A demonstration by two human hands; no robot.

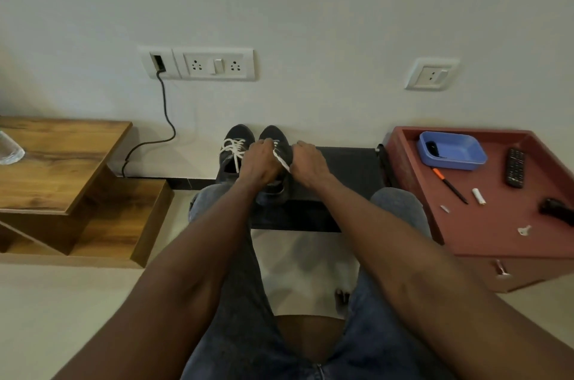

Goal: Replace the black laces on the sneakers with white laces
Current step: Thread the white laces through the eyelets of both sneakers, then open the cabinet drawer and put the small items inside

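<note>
Sneakers, two dark low-top ones, stand side by side on a black low desk [341, 168] against the white wall, toes to the wall. We see the left dark sneaker [231, 146] already threaded with a white lace [233, 148] that criss-crosses its front and hangs loose. The right dark sneaker [276, 143] is partly covered by our hands. Our left hand [259, 162] rests over its tongue with fingers curled at the eyelets, apparently on the lace there, though the grip itself is hidden. Our right hand [307, 162] has its fingers curled too, pinching a flat white lace strand [281, 159] that runs slantwise between the two hands. Our knees in blue jeans [236, 255] sit below the desk. To the right lies a red-brown tray-topped cabinet [497, 224] with a blue plastic dish [452, 150], a black remote [515, 167] and an orange-capped pen [450, 185]. To the left stands a wooden stepped shelf [62, 168].
</note>
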